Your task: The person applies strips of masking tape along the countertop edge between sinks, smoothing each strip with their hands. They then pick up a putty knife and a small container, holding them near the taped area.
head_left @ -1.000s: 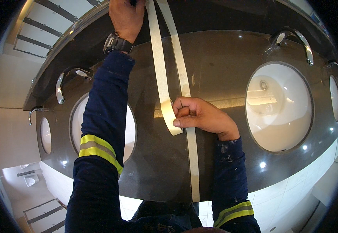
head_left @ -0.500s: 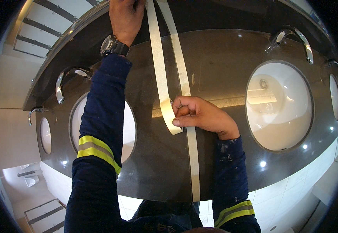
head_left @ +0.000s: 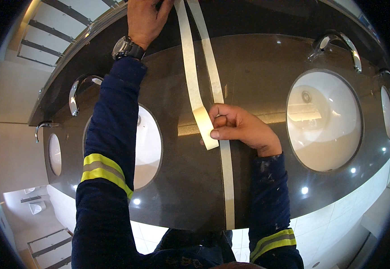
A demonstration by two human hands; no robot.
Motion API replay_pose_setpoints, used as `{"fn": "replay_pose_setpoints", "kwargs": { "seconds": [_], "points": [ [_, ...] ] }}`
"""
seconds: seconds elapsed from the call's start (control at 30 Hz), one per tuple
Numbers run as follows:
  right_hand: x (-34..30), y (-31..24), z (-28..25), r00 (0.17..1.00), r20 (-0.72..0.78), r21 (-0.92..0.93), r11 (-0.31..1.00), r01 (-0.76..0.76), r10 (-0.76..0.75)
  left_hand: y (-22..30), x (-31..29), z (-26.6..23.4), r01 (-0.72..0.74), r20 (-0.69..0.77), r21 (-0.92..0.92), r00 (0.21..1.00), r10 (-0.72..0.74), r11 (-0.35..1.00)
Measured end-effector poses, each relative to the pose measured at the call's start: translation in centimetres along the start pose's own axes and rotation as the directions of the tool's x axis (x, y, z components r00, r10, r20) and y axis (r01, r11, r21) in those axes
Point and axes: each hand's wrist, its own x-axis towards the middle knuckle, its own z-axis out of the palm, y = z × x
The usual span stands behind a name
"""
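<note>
A loose strip of cream masking tape (head_left: 190, 76) runs from the far edge of the counter toward me. Its near end is pinched between the thumb and fingers of my right hand (head_left: 246, 127), just left of the counter's middle. Another tape strip (head_left: 226, 188) lies stuck along the dark stone countertop (head_left: 181, 193), from the back to the front edge, and passes under my right hand. My left hand (head_left: 146, 21), with a watch at the wrist, reaches to the raised back of the counter near the loose strip's far end. Its fingertips are cut off by the frame.
White oval basins lie on either side, the right basin (head_left: 325, 121) in full view and the left basin (head_left: 148, 148) partly behind my left forearm. Chrome faucets stand behind them, a right faucet (head_left: 349, 49) and a left faucet (head_left: 74, 96). Smaller-looking basins show farther out.
My right hand has shifted slightly right and up with the tape's near end, bringing the loose strip nearer the stuck one. My left hand stays at the back; the view has moved a little.
</note>
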Motion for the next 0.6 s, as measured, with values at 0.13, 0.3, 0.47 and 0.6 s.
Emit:
{"fn": "replay_pose_setpoints", "kwargs": {
  "seconds": [0.13, 0.3, 0.47, 0.6],
  "points": [
    [-0.2, 0.3, -0.6, 0.999, 0.037, 0.031, 0.999, 0.035, -0.036, -0.2, 0.1, -0.2, 0.002, -0.01, -0.053, 1.0, -0.002, 0.999],
    [-0.5, 0.1, -0.6, 0.996, 0.012, 0.079, 0.993, 0.089, -0.09, 0.3, -0.3, -1.1, -0.06, 0.017, -0.038, 0.998, 0.06, 0.998],
    [-0.3, 0.4, -0.7, 0.995, -0.018, 0.087, 0.991, 0.098, -0.097, 0.5, 0.0, -0.9, -0.04, 0.003, -0.007, 0.999, 0.04, 0.999],
    [0.5, 0.7, -0.1, 0.994, -0.041, 0.098, 0.99, 0.102, -0.098, -0.2, 0.0, 0.5, -0.025, -0.098, 0.025, 0.995, 0.027, 0.999]
  ]
}}
